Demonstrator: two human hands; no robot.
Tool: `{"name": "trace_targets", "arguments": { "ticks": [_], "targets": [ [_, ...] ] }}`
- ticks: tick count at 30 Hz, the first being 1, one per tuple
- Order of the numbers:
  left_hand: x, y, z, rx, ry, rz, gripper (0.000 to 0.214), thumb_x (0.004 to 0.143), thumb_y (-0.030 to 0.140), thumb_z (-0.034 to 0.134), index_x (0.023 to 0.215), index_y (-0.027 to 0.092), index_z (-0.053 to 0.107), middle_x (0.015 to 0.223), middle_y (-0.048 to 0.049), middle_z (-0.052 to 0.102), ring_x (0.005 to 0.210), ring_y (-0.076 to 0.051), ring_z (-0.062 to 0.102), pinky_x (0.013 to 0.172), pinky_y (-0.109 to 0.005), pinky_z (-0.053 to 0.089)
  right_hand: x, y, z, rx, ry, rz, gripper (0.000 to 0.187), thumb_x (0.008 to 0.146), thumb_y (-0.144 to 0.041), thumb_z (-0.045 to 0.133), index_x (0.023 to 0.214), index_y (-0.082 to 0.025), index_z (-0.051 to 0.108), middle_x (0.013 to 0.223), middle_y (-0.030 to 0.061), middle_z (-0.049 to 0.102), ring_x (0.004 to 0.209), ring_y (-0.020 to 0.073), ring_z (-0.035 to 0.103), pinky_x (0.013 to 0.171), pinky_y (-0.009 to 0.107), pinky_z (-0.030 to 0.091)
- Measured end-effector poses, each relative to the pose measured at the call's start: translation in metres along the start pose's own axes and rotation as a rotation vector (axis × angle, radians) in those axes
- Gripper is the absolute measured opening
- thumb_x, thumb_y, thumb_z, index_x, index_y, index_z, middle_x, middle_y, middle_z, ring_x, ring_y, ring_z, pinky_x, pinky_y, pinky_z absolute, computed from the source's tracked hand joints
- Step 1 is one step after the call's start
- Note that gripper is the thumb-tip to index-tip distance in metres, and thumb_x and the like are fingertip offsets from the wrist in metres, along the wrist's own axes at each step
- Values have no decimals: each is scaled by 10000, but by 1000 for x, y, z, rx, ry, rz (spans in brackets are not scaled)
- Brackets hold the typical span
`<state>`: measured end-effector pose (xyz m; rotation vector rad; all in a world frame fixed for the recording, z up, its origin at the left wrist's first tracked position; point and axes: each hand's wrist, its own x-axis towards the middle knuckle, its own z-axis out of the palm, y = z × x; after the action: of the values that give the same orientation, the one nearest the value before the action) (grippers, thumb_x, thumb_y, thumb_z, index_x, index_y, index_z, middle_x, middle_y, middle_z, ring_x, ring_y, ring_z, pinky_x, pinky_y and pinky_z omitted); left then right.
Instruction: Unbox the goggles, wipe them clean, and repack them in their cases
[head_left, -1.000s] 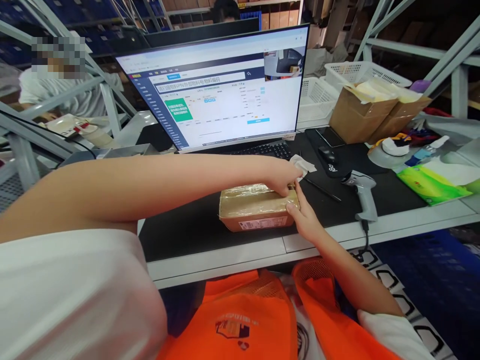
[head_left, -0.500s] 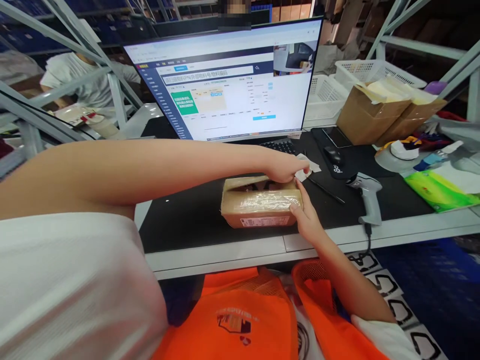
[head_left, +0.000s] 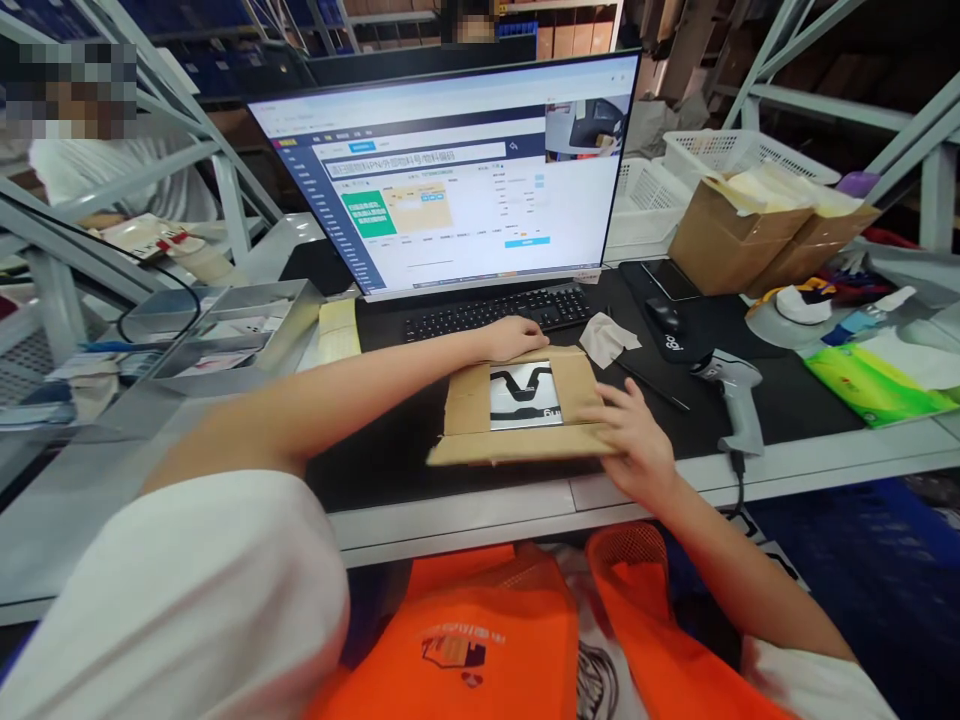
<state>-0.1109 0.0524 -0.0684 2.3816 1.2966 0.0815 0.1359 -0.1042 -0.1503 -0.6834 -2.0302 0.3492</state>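
Two hands bracket the unsealed cardboard box [head_left: 517,443]: the left hand [head_left: 514,338], loosely curled, at its far rim; the right hand [head_left: 637,440], fingers spread, at its near right corner. Whether the left grips is indeterminable. Uneven pushing could conceivably skew the box into the keyboard [head_left: 495,312]. It rests on the counter [head_left: 465,515], mouth upward, long axis left to right.

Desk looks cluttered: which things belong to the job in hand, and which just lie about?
In the job: open carton, white pack inside, left hand, right hand.

Apparently just lying about: white scrap, mouse, green packet, scanner (untouched).
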Motion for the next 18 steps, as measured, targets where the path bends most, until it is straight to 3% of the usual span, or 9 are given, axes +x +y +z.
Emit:
{"name": "trace_targets", "arguments": {
  "ticks": [2, 5, 7, 10, 13, 15, 18],
  "targets": [
    [-8, 3, 2, -12, 158, 67, 394, 940, 378, 458, 1092, 135, 729, 1117, -112, 744, 1016, -218, 666, 955, -319, 500, -24, 8, 6, -51, -18, -67, 190, 863, -191, 606, 997, -319, 646, 1230, 19, 741, 1347, 300, 583, 1222, 720, 211],
    [-41, 13, -9, 69, 395, 308, 355, 954, 330, 445, 1100, 172, 728, 1181, -126, 709, 1143, -240, 633, 1042, -388, 481, -50, 13, 4, -101, -51, -56, 362, 849, -220, 629, 1185, -344, 681, 1291, 50, 717, 1350, 329, 576, 1215, 756, 144],
    [-78, 19, -16, 131, 377, 448, 323, 962, 357, 466, 1067, 227, 742, 1170, -112, 721, 1162, -250, 638, 1061, -422, 481, -49, 8, -10, -85, -116, -54, 399, 880, -274, 608, 1268, -337, 679, 1333, 63, 694, 1372, 344, 553, 1219, 756, 123],
    [-135, 18, -11, 128, 244, 513, 253, 953, 369, 527, 1016, 278, 755, 1104, -73, 764, 1195, -249, 657, 1095, -432, 486, -16, -3, -42, 78, -216, -7, 342, 971, -315, 516, 1250, -315, 715, 1309, 59, 709, 1321, 312, 604, 1213, 652, 311],
    [-169, 9, 8, 36, 212, 454, 249, 956, 346, 543, 1082, 278, 748, 1244, -73, 744, 1376, -255, 564, 1175, -452, 445, 35, -9, -64, 252, -274, 94, 295, 1024, -328, 494, 1111, -312, 775, 1121, 34, 775, 1125, 256, 714, 1109, 502, 500],
    [-176, 4, 22, -11, 240, 427, 263, 957, 330, 528, 1111, 267, 731, 1322, -85, 711, 1436, -264, 509, 1205, -478, 414, 66, -9, -64, 258, -310, 133, 300, 1025, -393, 513, 1066, -305, 797, 1133, 40, 768, 1156, 271, 695, 1103, 495, 509],
    [-175, -2, 39, -12, 342, 443, 257, 951, 359, 488, 1067, 237, 683, 1301, -118, 708, 1423, -281, 520, 1226, -532, 365, 96, -10, -44, 131, -493, 70, 313, 1004, -458, 544, 1086, -301, 801, 1390, 37, 656, 1419, 329, 494, 1189, 573, 405]
  ]
}}
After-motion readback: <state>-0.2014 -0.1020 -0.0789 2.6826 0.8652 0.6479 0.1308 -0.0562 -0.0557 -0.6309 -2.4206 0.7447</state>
